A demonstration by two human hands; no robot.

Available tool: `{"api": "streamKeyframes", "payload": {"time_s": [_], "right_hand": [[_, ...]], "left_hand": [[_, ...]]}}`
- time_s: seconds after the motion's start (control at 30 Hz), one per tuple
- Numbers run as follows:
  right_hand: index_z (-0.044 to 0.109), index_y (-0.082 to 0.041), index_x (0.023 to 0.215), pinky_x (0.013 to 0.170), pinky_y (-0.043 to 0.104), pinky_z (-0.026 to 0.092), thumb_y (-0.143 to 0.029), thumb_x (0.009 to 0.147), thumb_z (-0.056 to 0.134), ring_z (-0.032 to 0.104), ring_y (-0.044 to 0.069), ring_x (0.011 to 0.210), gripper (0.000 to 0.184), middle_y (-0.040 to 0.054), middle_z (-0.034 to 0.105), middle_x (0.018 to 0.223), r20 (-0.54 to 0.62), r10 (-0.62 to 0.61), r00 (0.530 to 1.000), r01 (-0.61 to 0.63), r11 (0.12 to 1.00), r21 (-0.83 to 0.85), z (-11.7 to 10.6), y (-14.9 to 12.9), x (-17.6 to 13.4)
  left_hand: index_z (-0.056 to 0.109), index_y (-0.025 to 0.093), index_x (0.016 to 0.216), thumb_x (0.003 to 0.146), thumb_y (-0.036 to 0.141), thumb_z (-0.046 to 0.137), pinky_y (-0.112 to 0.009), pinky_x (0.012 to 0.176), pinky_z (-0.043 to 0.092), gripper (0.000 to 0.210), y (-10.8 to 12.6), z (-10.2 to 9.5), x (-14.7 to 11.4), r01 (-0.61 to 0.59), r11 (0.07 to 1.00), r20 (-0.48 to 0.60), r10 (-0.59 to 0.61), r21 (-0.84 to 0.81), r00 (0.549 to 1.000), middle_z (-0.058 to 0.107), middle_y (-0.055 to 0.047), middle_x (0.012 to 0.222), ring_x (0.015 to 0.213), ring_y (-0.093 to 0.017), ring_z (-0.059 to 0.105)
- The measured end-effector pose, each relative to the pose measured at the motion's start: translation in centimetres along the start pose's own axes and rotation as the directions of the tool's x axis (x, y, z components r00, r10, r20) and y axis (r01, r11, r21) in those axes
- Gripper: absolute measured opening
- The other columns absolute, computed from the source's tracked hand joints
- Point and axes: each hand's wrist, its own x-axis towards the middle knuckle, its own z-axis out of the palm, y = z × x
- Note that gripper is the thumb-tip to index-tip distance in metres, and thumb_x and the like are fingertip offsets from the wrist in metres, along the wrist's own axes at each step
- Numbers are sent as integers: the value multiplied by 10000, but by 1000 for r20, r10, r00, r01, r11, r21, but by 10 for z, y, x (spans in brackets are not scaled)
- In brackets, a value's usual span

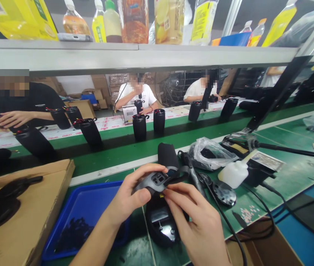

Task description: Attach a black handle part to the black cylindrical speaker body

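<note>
Our left hand (130, 194) is curled closed around a grey panel piece (157, 181), thumb lying along its near edge and fingers arched over the top. Our right hand (193, 218) comes in from below, its thumb and forefinger nearly closed and pinching at the right end of that same piece; we cannot tell exactly what sits between the fingertips. The piece is held just above an open black speaker body (161, 221) that lies on its side on the green bench (284, 173), between our two wrists.

Moving from left to right across the bench, we see a cardboard box (32, 207) with black parts inside, then a blue tray (87, 207) touching our left forearm. Behind our hands stands a black fabric cylinder (166, 155), then a clear plastic bag (209, 151), a white squeeze bottle (233, 173) and a soldering iron stand (256, 162) with its black cables.

Beyond runs a green conveyor (118, 147) carrying upright black speakers (139, 127). Other people sit on its far side, one with a hand (13, 119) resting on the table. A shelf (146, 51) overhead holds drink bottles (112, 22).
</note>
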Motion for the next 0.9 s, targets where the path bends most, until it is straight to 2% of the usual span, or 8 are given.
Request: {"api": "streamKeyframes", "payload": {"time_s": [0.13, 0.37, 0.53, 0.6, 0.73, 0.9], "right_hand": [[653, -139, 1102, 949, 87, 411, -99, 1025, 488, 560, 72, 998, 187, 31, 542, 1115, -31, 18, 999, -18, 1000, -10, 2, 1, 1], [620, -170, 1188, 983, 167, 418, -155, 1031, 468, 523, 116, 1126, 220, 36, 505, 1221, 100, -5, 995, 10, 999, -50, -8, 0, 0], [597, -213, 1093, 876, 271, 409, -207, 1056, 488, 547, 143, 992, 115, -25, 568, 1089, 32, 19, 999, -15, 991, -130, -5, 0, 2], [590, -223, 1058, 840, 289, 403, -229, 1055, 482, 544, 146, 944, 108, -47, 575, 1041, 45, 33, 998, -27, 990, -141, -3, 0, 4], [611, -225, 1043, 834, 265, 403, -223, 1051, 446, 553, 126, 949, 165, -58, 568, 1032, 91, 56, 994, -42, 989, -140, -3, 2, 8], [630, -239, 1014, 851, 231, 394, -210, 1046, 457, 566, 108, 943, 178, -77, 582, 1054, -5, 40, 999, -41, 988, -150, -1, 2, 8]], "left_hand": [[643, 245, 1252, 838, 674, 605, -348, 987, 463, 597, 0, 1, 2, -5, 1000, 10, 5, 3, 1000, 631, -87, 1256, 1166, -303, 585], [654, 240, 1247, 858, 613, 629, -359, 1012, 451, 540, 7, -2, 8, -7, 1000, 73, 5, 28, 997, 657, -94, 1242, 1172, -304, 593], [654, 239, 1248, 863, 606, 624, -359, 1006, 451, 533, 9, -4, 6, 0, 999, 74, -4, 44, 997, 661, -93, 1244, 1180, -310, 588], [648, 240, 1255, 863, 617, 615, -370, 1003, 451, 545, 8, -5, 5, 1, 999, 58, -4, 51, 998, 661, -94, 1244, 1183, -318, 586], [655, 240, 1247, 869, 601, 617, -390, 1010, 450, 524, 9, -7, 6, -7, 998, 61, 3, 65, 998, 662, -98, 1244, 1200, -331, 576], [676, 236, 1227, 837, 635, 635, -417, 1023, 450, 559, 12, -8, 9, -32, 997, 121, 24, 66, 992, 658, -111, 1235, 1195, -345, 578]]}}
